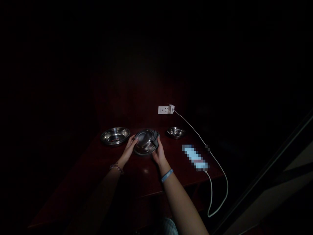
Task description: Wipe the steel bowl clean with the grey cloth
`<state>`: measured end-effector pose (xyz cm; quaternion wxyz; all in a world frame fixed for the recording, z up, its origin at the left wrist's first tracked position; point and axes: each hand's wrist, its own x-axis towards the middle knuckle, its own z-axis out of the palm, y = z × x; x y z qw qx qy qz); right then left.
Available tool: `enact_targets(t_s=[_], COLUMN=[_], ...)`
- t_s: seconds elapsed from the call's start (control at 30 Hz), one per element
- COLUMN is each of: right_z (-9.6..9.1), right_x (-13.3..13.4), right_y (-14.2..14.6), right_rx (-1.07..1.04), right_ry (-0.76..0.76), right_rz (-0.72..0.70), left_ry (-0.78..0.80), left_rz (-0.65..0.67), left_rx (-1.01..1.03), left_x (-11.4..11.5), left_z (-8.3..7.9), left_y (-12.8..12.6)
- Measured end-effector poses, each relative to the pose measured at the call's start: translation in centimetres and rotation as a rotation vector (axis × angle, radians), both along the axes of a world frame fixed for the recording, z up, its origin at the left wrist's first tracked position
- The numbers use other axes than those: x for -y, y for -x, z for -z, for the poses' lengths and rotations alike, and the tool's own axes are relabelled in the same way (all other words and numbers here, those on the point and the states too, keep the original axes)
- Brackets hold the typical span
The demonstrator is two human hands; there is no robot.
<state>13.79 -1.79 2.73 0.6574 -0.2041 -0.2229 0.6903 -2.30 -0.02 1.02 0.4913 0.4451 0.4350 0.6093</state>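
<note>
A shiny steel plate (144, 145) is tilted up over the dark red table (102, 163), held between both hands. My left hand (130, 147) grips its left rim with the fingers curled. On the plate's upper right edge my right hand (158, 152) presses a dark grey cloth (154, 136). A beaded bracelet is on my left wrist and a blue band on my right.
A wider steel bowl (115, 135) sits to the left and a small steel bowl (176, 132) to the right. A lit phone (195, 157) lies at the right, its white cable (215, 182) running to a wall socket (166, 109). The room is very dark.
</note>
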Motion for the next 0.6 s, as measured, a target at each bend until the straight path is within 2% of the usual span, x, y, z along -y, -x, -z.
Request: enact_targets(t_s=[0.23,0.6], right_z=[-0.01,-0.56], right_x=[0.02,0.60], right_y=[0.15,0.13], right_rx=[0.023,0.086], right_ry=[-0.017,-0.046], right_rz=[0.018,-0.050], left_ry=[-0.009,-0.041], left_rz=[0.032,0.013], left_rx=[0.013,0.054], left_x=[-0.20,-0.40], left_z=[0.28,0.04], left_y=[0.37,0.83])
